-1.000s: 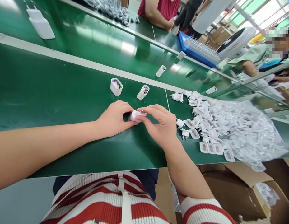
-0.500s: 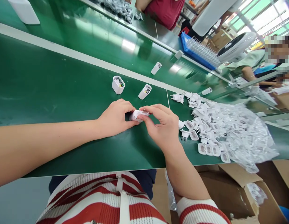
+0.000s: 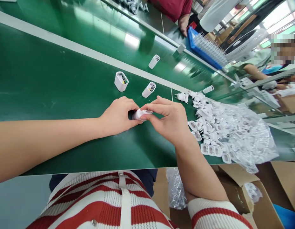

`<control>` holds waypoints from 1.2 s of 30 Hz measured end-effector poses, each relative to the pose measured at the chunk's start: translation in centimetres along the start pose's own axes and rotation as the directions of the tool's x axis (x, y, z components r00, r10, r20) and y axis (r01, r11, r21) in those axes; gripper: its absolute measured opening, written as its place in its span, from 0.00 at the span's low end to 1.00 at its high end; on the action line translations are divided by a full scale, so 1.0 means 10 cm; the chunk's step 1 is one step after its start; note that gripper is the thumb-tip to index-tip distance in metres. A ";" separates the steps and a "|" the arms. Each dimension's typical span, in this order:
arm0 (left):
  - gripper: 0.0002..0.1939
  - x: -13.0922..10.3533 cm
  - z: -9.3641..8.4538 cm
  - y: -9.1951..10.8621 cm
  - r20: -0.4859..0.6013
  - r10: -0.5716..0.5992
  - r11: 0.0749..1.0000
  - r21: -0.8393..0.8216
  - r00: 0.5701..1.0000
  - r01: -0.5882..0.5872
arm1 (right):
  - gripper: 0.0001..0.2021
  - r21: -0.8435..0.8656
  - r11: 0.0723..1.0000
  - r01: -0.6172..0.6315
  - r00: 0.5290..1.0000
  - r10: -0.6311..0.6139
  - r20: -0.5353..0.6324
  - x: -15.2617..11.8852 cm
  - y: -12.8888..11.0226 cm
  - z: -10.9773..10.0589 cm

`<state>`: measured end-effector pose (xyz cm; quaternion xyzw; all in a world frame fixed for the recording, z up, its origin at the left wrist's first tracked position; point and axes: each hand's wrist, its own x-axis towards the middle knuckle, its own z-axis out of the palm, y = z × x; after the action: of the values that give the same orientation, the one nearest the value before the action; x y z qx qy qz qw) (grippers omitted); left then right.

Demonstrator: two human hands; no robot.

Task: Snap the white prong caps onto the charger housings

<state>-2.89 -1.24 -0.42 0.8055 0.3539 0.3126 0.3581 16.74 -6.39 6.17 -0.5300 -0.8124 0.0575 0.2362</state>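
Between my hands, just over the green table (image 3: 66, 95), is a white charger housing (image 3: 137, 115). My left hand (image 3: 118, 116) grips its left end between thumb and fingers. On its right end my right hand (image 3: 167, 117) pinches a white plug cap (image 3: 147, 112), pressed against the housing. Two open white housings stand beyond my hands: one on the left (image 3: 121, 81), with circuit parts showing inside, and a narrower-looking one on the right (image 3: 149, 89). A heap of white plug caps (image 3: 209, 124) lies to the right of my right hand.
A clear plastic bag (image 3: 252, 136) spreads over the right part of the table. Beyond the pale strip lie a white housing (image 3: 154, 61) and another (image 3: 208, 89). A blue tray (image 3: 202, 47) and people are across the line. Cardboard boxes (image 3: 264, 197) stand below right.
The cap now sits closer against the housing between my hands. The view has shifted slightly; the housings beyond the pale strip have moved left. A person's hand has appeared by the blue tray.
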 end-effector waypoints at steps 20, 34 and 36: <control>0.14 0.00 0.02 0.04 -0.007 -0.040 0.998 0.049 0.999 0.041 | 0.06 -0.008 0.998 -0.067 0.996 0.067 -0.055 0.00 -0.02 0.08; 0.22 0.44 -0.84 0.20 -0.438 -0.092 0.982 0.110 0.894 0.154 | 0.27 -0.099 0.727 -0.680 0.728 0.651 -0.217 -0.02 1.25 -0.30; 0.26 0.73 -1.13 -0.11 -0.508 -0.129 0.963 0.139 0.852 0.230 | 0.29 -0.217 0.624 -0.751 0.659 0.729 -0.185 -0.04 1.44 -0.35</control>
<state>-7.74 9.08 6.72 0.6928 0.5365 0.4371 0.2027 30.41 -1.10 4.15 -0.8460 -0.5121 0.0152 0.1476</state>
